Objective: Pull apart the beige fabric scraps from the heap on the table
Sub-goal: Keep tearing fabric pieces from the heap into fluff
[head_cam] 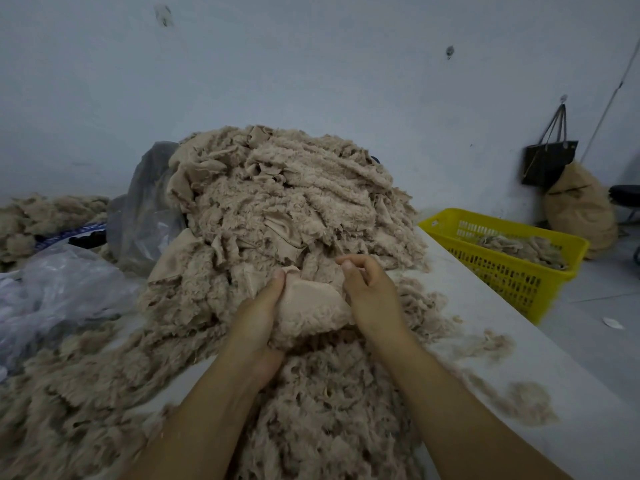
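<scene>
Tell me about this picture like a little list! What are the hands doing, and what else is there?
left hand: grips one beige scrap
right hand: fingers curled on the same scrap's other side
heap: big fluffy beige pile just behind the hands
table: white, with loose fluff scattered on it
yellow basket: beside the table on the right, some beige scraps inside
plastic bags: crumpled, on the left
black bag: hanging on the wall
</scene>
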{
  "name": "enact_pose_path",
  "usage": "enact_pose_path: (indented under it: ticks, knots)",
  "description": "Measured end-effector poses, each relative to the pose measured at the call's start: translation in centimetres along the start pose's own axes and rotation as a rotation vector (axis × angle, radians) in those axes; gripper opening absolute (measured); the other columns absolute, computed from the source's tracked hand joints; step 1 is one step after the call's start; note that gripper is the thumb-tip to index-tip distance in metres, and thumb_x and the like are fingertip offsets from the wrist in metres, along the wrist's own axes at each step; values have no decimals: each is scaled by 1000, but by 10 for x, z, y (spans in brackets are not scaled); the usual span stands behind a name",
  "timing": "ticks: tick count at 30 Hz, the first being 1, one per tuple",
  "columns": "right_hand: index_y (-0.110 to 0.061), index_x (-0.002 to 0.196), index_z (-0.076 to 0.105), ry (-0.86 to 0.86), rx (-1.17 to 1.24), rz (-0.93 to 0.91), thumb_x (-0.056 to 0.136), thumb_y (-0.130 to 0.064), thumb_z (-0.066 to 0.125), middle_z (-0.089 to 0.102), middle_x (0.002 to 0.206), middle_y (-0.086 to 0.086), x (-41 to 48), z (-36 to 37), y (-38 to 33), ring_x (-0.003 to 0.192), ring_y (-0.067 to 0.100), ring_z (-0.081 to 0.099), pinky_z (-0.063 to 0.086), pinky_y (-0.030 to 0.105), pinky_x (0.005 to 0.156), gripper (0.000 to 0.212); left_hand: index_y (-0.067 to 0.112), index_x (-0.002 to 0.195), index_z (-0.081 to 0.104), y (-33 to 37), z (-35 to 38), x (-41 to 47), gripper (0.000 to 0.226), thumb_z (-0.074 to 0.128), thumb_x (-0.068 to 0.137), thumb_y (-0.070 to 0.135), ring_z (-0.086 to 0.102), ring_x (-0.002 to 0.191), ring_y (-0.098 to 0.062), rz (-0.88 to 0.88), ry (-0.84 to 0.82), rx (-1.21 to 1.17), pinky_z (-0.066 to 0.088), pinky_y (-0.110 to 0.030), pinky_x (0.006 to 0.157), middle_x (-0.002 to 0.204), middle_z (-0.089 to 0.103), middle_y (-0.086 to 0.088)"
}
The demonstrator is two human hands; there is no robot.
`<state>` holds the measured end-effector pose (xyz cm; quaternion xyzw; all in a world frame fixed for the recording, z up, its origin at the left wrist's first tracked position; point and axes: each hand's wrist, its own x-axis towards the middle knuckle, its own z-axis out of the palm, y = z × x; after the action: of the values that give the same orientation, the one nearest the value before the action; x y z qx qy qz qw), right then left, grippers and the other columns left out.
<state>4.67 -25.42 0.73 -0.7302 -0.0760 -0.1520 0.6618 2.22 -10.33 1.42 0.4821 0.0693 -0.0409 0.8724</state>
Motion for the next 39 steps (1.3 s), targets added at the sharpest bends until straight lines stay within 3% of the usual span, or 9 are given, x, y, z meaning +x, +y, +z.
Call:
enact_pose_path:
  ticks: [7, 11, 15, 19, 23, 26, 30, 34, 39]
  knots:
    - [-41, 91, 62, -141, 8, 17, 99, -54, 47, 56, 60, -14, -4, -9, 1, 46, 0, 45, 37, 15, 44, 21, 12, 90, 80, 2, -2, -2, 40, 56, 97, 43, 76, 78, -26, 72, 6, -12, 58, -31, 54, 95, 77, -14]
    - [-37, 97, 62, -481, -186, 20, 92, -52, 60, 69, 85, -23, -14, 10, 2, 72, -7, 64, 47, 11, 59, 15, 21, 93, 81, -4, 3, -4, 40, 61, 81, 53, 75, 89, -21, 106, -39, 190, 58, -29, 66, 100, 77, -13]
    - [-28, 118, 67, -545, -211, 62, 94, -30, 58, 71, 102, -20, -13, 10, 7, 95, -7, 64, 50, 11, 80, 25, 28, 98, 80, -11, 9, -7, 53, 67, 65, 68, 71, 104, -14, 107, -66, 352, 53, -33, 92, 108, 76, -3]
    - [-18, 87, 66, -88, 480, 164, 100, -30, 56, 67, 69, -7, 1, -13, -3, 58, 2, 62, 47, 16, 51, 19, 39, 108, 73, -6, 4, -5, 46, 56, 79, 70, 66, 109, -6, 278, -134, 455, 51, -25, 86, 114, 72, 13]
    - [-7, 137, 41, 394, 1131, 248, 93, -60, 51, 66, 112, 13, 18, -51, -1, 92, 21, 73, 58, 26, 68, 70, 26, 108, 66, 1, -15, 10, 26, 60, 94, 46, 62, 98, -14, 349, 430, 389, 50, -34, 78, 111, 67, 2]
    - [-6, 135, 46, 326, 817, 371, 100, -54, 44, 68, 110, 12, 15, -36, 9, 79, 16, 73, 57, 25, 61, 60, 21, 116, 58, -1, -27, 18, 17, 56, 99, 23, 58, 86, -18, 357, 585, 367, 50, -35, 73, 119, 60, -8]
    - [-10, 106, 65, 137, 412, 320, 103, -42, 47, 72, 97, 8, 13, -13, 11, 67, 16, 69, 56, 27, 59, 37, 14, 144, 45, -7, -40, 29, 45, 51, 100, 13, 63, 106, -34, 245, 414, 759, 53, -46, 95, 131, 58, -15]
    - [-11, 95, 69, 0, 279, 284, 103, -37, 51, 69, 77, -1, 5, -10, 15, 61, 11, 64, 52, 22, 54, 32, 6, 122, 66, -12, -44, 33, 28, 52, 97, 8, 55, 118, -32, 291, 291, 1565, 45, -32, 97, 129, 58, -15]
    - [-15, 88, 70, -98, 119, 243, 102, -35, 52, 69, 74, -1, 5, -7, 18, 63, 11, 64, 50, 24, 59, 30, 11, 87, 62, -3, -41, 25, 14, 54, 100, 12, 55, 77, -20, 332, 299, 1458, 39, -30, 61, 90, 62, -8]
